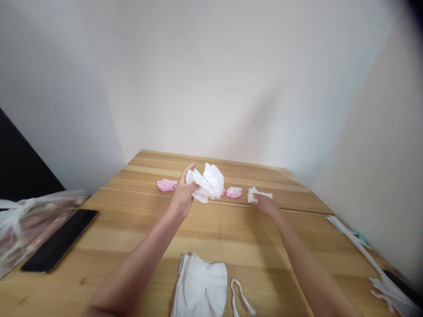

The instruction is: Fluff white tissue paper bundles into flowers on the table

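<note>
My left hand is closed on a ruffled white paper flower, holding it above the far part of the table with its petals spread. To the right, my right hand reaches down to a small folded white paper piece, its fingertips closed at the near edge and partly hidden. Behind the flower lie pink-and-white paper pieces, one on the left and one on the right. Nearest me is a stack of white paper petals, and a thin white strip curls beside it.
A black phone lies at the left beside a clear plastic bag. Long white strips and a small teal item lie along the right edge. Walls close in the wooden table behind and at the sides.
</note>
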Available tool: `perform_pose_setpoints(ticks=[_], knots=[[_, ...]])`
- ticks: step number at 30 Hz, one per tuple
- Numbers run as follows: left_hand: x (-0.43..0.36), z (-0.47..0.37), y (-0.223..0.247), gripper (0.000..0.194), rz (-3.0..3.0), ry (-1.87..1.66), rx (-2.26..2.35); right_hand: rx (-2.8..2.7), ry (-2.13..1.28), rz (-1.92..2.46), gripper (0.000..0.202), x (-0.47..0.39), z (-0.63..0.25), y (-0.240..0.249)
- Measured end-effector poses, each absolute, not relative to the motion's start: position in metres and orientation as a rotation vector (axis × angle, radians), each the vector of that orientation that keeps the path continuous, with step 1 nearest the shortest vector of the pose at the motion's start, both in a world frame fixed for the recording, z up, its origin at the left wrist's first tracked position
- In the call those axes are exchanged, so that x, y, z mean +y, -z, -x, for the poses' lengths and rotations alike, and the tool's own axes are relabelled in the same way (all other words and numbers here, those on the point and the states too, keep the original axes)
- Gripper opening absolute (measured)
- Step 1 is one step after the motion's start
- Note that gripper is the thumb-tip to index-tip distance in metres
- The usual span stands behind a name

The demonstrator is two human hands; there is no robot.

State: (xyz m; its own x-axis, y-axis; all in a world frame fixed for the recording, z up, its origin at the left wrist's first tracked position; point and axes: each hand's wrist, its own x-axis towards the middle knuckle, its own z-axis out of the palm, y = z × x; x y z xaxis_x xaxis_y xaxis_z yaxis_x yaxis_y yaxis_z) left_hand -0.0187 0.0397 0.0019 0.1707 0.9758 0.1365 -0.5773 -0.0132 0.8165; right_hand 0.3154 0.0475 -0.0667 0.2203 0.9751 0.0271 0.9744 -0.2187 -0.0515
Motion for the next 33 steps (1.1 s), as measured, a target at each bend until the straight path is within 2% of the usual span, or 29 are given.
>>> perform_pose_setpoints(ticks=[4,8,12,17,19,24,27,29,31,33], knots=[[0.041,0.019,-0.004,0.074,-0.878,-1.36,0.579,-1.725,-0.07,2.522,0.031,0.046,-0.33,0.108],[0.041,0.02,-0.006,0.072,-0.88,-1.362,0.574,-1.565,-0.077,2.488,0.028,0.04,-0.34,0.119],[0.042,0.022,-0.006,0.073,-0.893,-1.366,0.568,-1.491,-0.115,2.358,0.027,0.025,-0.335,0.105],[0.043,0.023,-0.004,0.073,-0.896,-1.392,0.501,-1.563,-0.169,2.082,0.04,-0.033,-0.294,0.075],[0.042,0.023,-0.004,0.072,-0.889,-1.384,0.507,-1.643,-0.176,1.955,0.033,-0.064,-0.263,0.067],[0.041,0.022,-0.005,0.073,-0.873,-1.373,0.54,-2.218,-0.059,1.104,0.031,-0.125,-0.161,0.08],[0.041,0.02,-0.003,0.073,-0.886,-1.379,0.516,-2.489,-0.25,1.067,0.024,-0.136,-0.122,0.089],[0.041,0.018,0.0,0.072,-0.904,-1.371,0.509,-2.589,-0.319,1.067,0.04,-0.133,-0.119,0.08],[0.041,0.015,0.003,0.072,-0.941,-1.357,0.519,-2.53,-0.18,1.075,0.044,-0.125,-0.13,0.057],[0.041,0.013,0.005,0.071,-1.001,-1.34,0.571,-2.377,0.021,1.116,0.032,-0.115,-0.147,0.026]])
